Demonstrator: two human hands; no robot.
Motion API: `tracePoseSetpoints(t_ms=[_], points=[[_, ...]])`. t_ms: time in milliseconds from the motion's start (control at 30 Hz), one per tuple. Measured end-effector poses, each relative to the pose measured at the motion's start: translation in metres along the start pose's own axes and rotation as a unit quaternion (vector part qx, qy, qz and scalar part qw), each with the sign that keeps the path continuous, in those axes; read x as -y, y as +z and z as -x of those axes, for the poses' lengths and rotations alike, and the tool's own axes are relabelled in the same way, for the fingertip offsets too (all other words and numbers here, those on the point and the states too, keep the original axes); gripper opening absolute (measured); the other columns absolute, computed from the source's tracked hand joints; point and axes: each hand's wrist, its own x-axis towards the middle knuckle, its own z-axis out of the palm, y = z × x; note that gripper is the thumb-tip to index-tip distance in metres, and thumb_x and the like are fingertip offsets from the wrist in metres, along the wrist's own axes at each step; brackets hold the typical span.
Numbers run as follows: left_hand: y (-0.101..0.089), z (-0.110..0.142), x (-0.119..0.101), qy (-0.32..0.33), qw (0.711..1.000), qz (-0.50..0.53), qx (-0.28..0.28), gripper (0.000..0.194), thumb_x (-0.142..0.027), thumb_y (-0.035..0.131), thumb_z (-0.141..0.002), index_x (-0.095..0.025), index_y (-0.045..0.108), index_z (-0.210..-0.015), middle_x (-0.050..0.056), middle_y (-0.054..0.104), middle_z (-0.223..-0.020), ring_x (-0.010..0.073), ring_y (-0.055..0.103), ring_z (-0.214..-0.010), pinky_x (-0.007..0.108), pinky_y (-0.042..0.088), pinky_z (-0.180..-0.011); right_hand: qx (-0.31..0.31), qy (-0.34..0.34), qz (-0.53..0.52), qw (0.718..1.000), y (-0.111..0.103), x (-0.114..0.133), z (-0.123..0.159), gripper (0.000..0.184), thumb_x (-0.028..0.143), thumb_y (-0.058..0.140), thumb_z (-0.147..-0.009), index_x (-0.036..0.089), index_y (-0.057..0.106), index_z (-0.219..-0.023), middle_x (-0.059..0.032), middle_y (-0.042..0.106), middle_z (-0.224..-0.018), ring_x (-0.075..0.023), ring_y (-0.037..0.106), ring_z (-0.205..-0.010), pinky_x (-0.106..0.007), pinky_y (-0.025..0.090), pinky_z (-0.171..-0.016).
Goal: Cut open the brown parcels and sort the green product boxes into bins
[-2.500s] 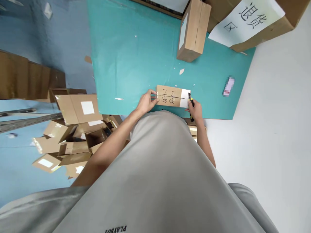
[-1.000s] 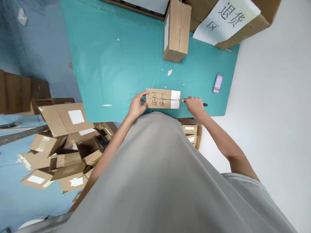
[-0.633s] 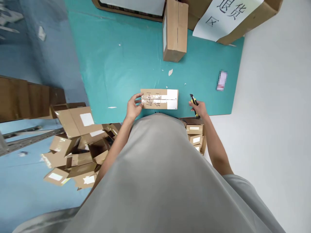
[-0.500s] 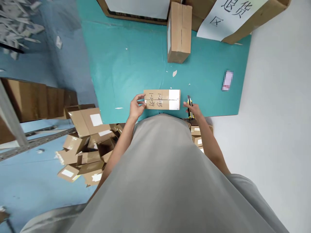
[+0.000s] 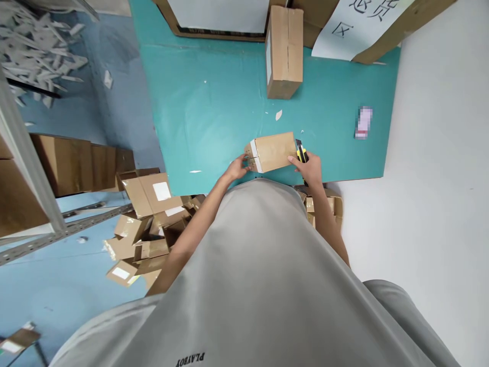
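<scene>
Near the front edge of the green table, a small cardboard box (image 5: 275, 152) is tilted, with a plain brown face showing. A white strip crosses it near its left end. My left hand (image 5: 236, 170) grips that left end, with its fingers partly behind the box. At the other end, my right hand (image 5: 313, 169) holds a yellow-and-black utility knife (image 5: 301, 152), its tip pointing away from me. The thumb of this hand also touches the box's right edge.
A taller taped carton (image 5: 286, 56) stands at the table's back, beside a big box bearing a paper sign (image 5: 351, 30). A blurred-out pinkish object (image 5: 363, 122) lies to the right. Empty cartons (image 5: 147, 204) are heaped on the floor at left, near a metal rack (image 5: 57, 229).
The box has been turned so its handwritten face no longer shows and its white band lies at left. My right hand, with the utility knife, has come against the box's right end.
</scene>
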Motion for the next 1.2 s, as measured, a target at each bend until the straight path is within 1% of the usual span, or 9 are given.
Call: tracePoseSetpoints(t_ms=[100, 233, 300, 467, 567, 700, 767, 900, 1200], points=[[-0.011, 0.0, -0.013, 0.034, 0.999, -0.025, 0.003, 0.055, -0.027, 0.084, -0.083, -0.015, 0.079, -0.136, 0.021, 0.079, -0.146, 0.0371, 0.079, -0.125, 0.053, 0.06, -0.118, -0.004, -0.013, 0.048, 0.999, 0.009, 0.008, 0.008, 0.04, 0.058, 0.086, -0.09, 0.022, 0.071, -0.093, -0.0005, 0.073, -0.084, -0.0206, 0.075, -0.067, -0.03, 0.056, -0.065], [-0.043, 0.011, -0.039, 0.136, 0.989, 0.031, -0.056, 0.037, -0.041, 0.07, -0.103, -0.019, 0.08, -0.131, 0.014, 0.082, -0.138, 0.0268, 0.079, -0.121, 0.041, 0.063, -0.11, -0.002, -0.05, 0.099, 0.994, 0.026, 0.016, 0.016, 0.043, 0.058, 0.079, -0.097, 0.019, 0.08, -0.115, -0.0097, 0.082, -0.106, -0.0241, 0.077, -0.08, -0.036, 0.063, -0.078], [-0.054, 0.017, -0.055, 0.172, 0.983, 0.038, -0.054, 0.034, -0.045, 0.075, -0.102, -0.02, 0.082, -0.124, 0.012, 0.084, -0.128, 0.0252, 0.079, -0.116, 0.039, 0.064, -0.106, -0.008, -0.067, 0.13, 0.989, 0.029, 0.018, 0.017, 0.045, 0.056, 0.076, -0.1, 0.018, 0.081, -0.122, -0.0132, 0.083, -0.113, -0.0275, 0.078, -0.091, -0.042, 0.065, -0.089], [-0.06, 0.023, -0.084, 0.181, 0.983, -0.004, -0.028, 0.028, -0.027, 0.089, -0.084, -0.018, 0.085, -0.11, 0.009, 0.085, -0.111, 0.0252, 0.078, -0.1, 0.04, 0.065, -0.096, -0.055, -0.111, 0.203, 0.971, 0.023, 0.029, 0.024, 0.053, 0.056, 0.07, -0.104, 0.019, 0.075, -0.141, -0.0196, 0.078, -0.137, -0.0357, 0.075, -0.119, -0.052, 0.061, -0.107], [-0.061, 0.021, -0.088, 0.17, 0.985, -0.014, -0.027, 0.026, -0.026, 0.09, -0.081, -0.019, 0.086, -0.106, 0.007, 0.085, -0.106, 0.0234, 0.076, -0.092, 0.036, 0.063, -0.089, -0.019, -0.156, 0.197, 0.968, 0.026, 0.045, 0.041, 0.054, 0.05, 0.055, -0.113, 0.02, 0.064, -0.157, -0.0201, 0.075, -0.146, -0.0346, 0.073, -0.127, -0.049, 0.06, -0.109], [-0.064, 0.016, -0.09, 0.162, 0.987, -0.016, -0.009, 0.025, -0.029, 0.091, -0.08, -0.019, 0.088, -0.102, 0.007, 0.086, -0.1, 0.0226, 0.074, -0.087, 0.033, 0.06, -0.081, 0.116, -0.157, 0.239, 0.951, 0.045, 0.076, 0.067, 0.048, 0.038, 0.042, -0.118, 0.019, 0.063, -0.157, -0.0172, 0.083, -0.131, -0.0341, 0.078, -0.115, -0.045, 0.06, -0.103], [-0.066, 0.014, -0.091, 0.16, 0.987, -0.014, -0.002, 0.024, -0.029, 0.092, -0.08, -0.018, 0.088, -0.102, 0.006, 0.085, -0.096, 0.0226, 0.074, -0.085, 0.033, 0.06, -0.081, 0.15, -0.142, 0.283, 0.937, 0.056, 0.09, 0.076, 0.047, 0.036, 0.041, -0.119, 0.018, 0.066, -0.155, -0.0174, 0.085, -0.126, -0.0352, 0.079, -0.113, -0.044, 0.059, -0.102], [-0.066, 0.01, -0.091, 0.163, 0.987, 0.007, 0.004, 0.022, -0.028, 0.094, -0.079, -0.019, 0.089, -0.098, 0.005, 0.083, -0.088, 0.0246, 0.075, -0.088, 0.035, 0.061, -0.085, 0.152, -0.107, 0.333, 0.924, 0.069, 0.109, 0.086, 0.051, 0.035, 0.039, -0.12, 0.017, 0.064, -0.162, -0.0187, 0.084, -0.134, -0.0366, 0.079, -0.12, -0.043, 0.056, -0.105], [-0.066, -0.001, -0.086, 0.189, 0.982, 0.009, 0.021, 0.023, -0.029, 0.093, -0.076, -0.019, 0.091, -0.098, 0.006, 0.085, -0.089, 0.0238, 0.073, -0.084, 0.036, 0.061, -0.086, 0.112, -0.063, 0.329, 0.936, 0.086, 0.124, 0.099, 0.053, 0.035, 0.039, -0.121, 0.02, 0.061, -0.167, -0.0164, 0.083, -0.143, -0.0356, 0.076, -0.129, -0.042, 0.056, -0.108]])
